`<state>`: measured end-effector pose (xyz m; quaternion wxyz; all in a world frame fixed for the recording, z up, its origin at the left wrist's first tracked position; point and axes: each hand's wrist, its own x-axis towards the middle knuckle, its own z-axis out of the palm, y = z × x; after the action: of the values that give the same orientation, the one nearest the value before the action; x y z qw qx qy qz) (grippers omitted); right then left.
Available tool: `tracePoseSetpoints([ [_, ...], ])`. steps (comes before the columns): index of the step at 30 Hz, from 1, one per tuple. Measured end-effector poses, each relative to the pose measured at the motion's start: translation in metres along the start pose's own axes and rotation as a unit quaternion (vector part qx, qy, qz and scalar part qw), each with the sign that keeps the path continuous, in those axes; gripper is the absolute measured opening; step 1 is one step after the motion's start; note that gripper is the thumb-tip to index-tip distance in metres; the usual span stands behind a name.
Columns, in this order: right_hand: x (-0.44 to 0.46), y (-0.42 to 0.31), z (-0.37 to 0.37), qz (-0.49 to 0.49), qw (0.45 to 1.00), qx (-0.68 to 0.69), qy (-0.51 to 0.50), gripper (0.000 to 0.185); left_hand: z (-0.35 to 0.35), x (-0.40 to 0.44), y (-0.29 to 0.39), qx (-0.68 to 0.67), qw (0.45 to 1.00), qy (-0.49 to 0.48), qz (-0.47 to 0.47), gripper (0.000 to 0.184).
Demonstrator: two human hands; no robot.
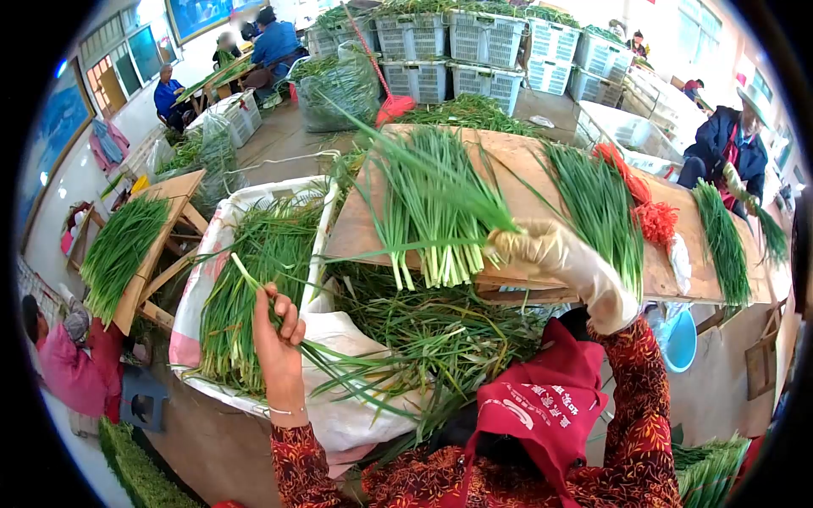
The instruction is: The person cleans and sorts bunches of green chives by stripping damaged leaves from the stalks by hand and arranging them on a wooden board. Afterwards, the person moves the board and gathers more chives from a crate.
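Head view: the left hand (279, 334) had thumb and fingers pinching a pale-ended stalk (244, 267), with green blades running down and right from that grip. The right hand (555, 254), gloved, had its fingers closed round one end of the held leaves (487, 207) (motion blur there, so finger detail was iffy); the blades reached up and left from the grip, over the board (523, 190). Sorted so far, my read: a lined-up bunch (432, 241) lay on the board just left of the right grip, pale ends toward the wearer; a second bunch (597, 216) sat just right of that grip, and a third bunch (724, 245) farther right, past the red ties (656, 222). Couldn't tell whether any bunch was bound. Left to do: plenty, I'd say. The crate (329, 222) beside the left grip was well loaded with greens (224, 296), and a messy loose heap (440, 330) lay between the grips, below the board; stock or discards, couldn't tell. I'd call it partway.
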<state>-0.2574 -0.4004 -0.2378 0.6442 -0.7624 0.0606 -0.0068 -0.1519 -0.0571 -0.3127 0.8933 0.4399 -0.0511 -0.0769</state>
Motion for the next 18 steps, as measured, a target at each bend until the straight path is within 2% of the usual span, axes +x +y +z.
tracePoseSetpoints([
  [1,0.000,0.011,0.013,0.032,0.990,0.124,-0.055,0.043,-0.002,0.001,0.006,-0.024,1.000,-0.003,-0.002,0.029],
  [3,-0.002,0.010,0.028,0.059,0.980,0.082,-0.173,0.054,0.022,-0.011,-0.003,0.031,0.998,0.009,-0.051,0.033],
  [4,-0.008,0.001,0.043,0.042,0.982,0.030,-0.182,0.061,0.041,-0.018,-0.009,0.088,0.993,-0.005,-0.081,0.036],
  [5,-0.007,0.006,0.053,0.083,0.977,0.028,-0.194,0.058,0.058,-0.024,-0.017,0.142,0.983,-0.019,-0.113,0.039],
  [7,-0.004,0.013,0.072,0.106,0.970,0.045,-0.214,0.056,0.064,-0.027,-0.041,0.048,0.976,-0.153,-0.145,0.041],
  [8,-0.002,0.019,0.075,0.107,0.968,0.038,-0.225,0.054,0.072,-0.029,-0.047,0.057,0.979,-0.150,-0.129,0.037],
  [11,-0.004,0.030,0.078,0.088,0.975,0.058,-0.194,0.052,0.075,-0.024,-0.051,0.044,0.984,-0.136,-0.106,0.021],
  [12,-0.006,0.032,0.073,0.058,0.984,0.046,-0.160,0.051,0.073,-0.020,-0.050,0.032,0.988,-0.115,-0.100,0.019],
  [13,-0.010,0.035,0.061,0.085,0.990,0.042,-0.106,0.049,0.069,-0.018,-0.047,0.021,0.991,-0.092,-0.093,0.016],
  [15,-0.019,0.044,0.038,0.119,0.984,-0.043,-0.125,0.046,0.059,-0.012,-0.043,0.010,0.994,-0.074,-0.074,0.019],
  [16,-0.024,0.049,0.030,0.127,0.958,-0.173,-0.190,0.044,0.055,-0.009,-0.040,0.010,0.995,-0.078,-0.069,0.020],
  [17,-0.028,0.053,0.027,0.133,0.911,-0.300,-0.251,0.043,0.051,-0.008,-0.037,0.010,0.995,-0.081,-0.065,0.021],
  [18,-0.034,0.052,0.031,0.156,0.855,-0.426,-0.252,0.037,0.048,-0.008,-0.035,0.015,0.993,-0.094,-0.069,0.021],
])
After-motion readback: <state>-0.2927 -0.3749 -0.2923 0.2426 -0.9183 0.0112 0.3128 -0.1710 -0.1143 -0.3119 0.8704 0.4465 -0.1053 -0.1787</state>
